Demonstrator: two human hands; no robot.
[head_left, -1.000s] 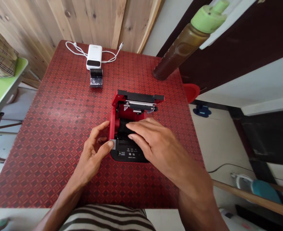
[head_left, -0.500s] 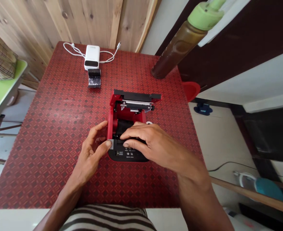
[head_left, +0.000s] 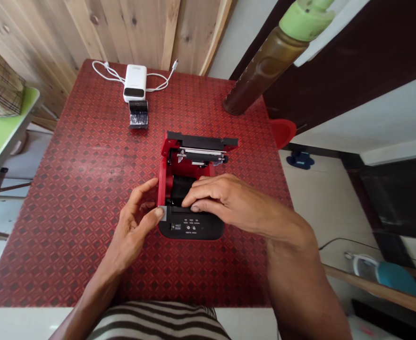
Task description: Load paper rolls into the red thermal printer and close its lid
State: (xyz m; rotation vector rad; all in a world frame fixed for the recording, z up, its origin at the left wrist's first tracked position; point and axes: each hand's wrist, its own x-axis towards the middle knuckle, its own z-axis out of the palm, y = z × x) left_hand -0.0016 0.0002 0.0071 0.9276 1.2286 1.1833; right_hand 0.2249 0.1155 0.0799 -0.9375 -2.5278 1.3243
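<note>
A red and black label printer (head_left: 193, 231) stands on the table with its lid (head_left: 202, 144) raised, showing the roller and the red compartment. Inside lies a roll of black material (head_left: 181, 188), partly covered by fingers. My left hand (head_left: 137, 217) grips the printer's left side, thumb on the front left corner by a small grey patch, fingers along the outer wall. Over the compartment's front edge, my right hand (head_left: 220, 196) has its fingers bent down and its thumb close to them; whatever is between them is hidden.
Behind the printer lie a white power bank (head_left: 135, 80) with a white cable and a small black roll (head_left: 138, 113). A tall brown bottle with a green cap (head_left: 264, 71) stands at the back right of the red patterned table (head_left: 87, 198). A red stool (head_left: 283, 132) is beyond the right edge.
My right hand has shifted slightly right along the compartment's front edge, uncovering more of the black front panel. My left hand and the printer stay put.
</note>
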